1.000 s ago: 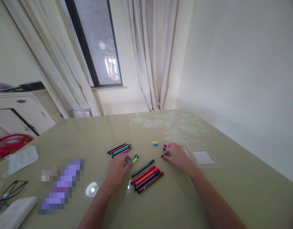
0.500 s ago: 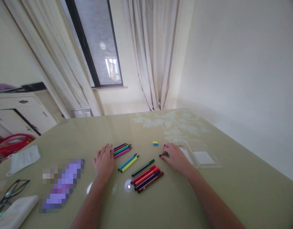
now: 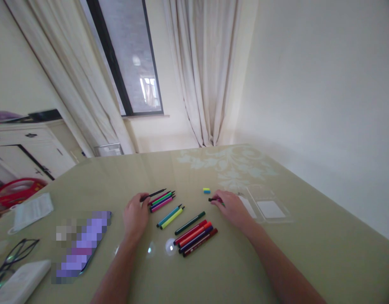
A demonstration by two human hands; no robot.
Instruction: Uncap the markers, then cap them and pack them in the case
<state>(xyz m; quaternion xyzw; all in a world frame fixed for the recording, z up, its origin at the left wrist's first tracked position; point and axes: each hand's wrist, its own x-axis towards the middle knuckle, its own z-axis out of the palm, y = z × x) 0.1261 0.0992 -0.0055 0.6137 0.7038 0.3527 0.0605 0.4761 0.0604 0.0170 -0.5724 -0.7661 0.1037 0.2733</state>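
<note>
Pinched in my left hand (image 3: pixel 136 217) is an uncapped black felt-tip pen (image 3: pixel 157 193), its tip pointing right. Just beside it lie several uncapped pens in magenta, green and purple (image 3: pixel 163 200). My right hand (image 3: pixel 230 207) has its fingertips closed around a small dark pen cap (image 3: pixel 211 199); bits of magenta and green show under those fingers, mostly hidden. Between the hands rest a teal pen (image 3: pixel 168 215), a yellow pen (image 3: pixel 172 218) and a capped dark green pen (image 3: pixel 190 223). Nearer me are several capped pens, including an orange one (image 3: pixel 195 234).
Yellow and blue caps (image 3: pixel 206 191) sit beyond the hands. A clear plastic case (image 3: pixel 286 217) lies open behind my right hand. At left are a purple pouch-like item (image 3: pixel 90 240), blurred, a face mask (image 3: pixel 33 211), glasses (image 3: pixel 23 249) and a white box (image 3: pixel 26 278).
My left hand has drawn the black pen away from the row, up and left. My right hand's fingertips have shifted slightly left and farther away, with the dark cap.
</note>
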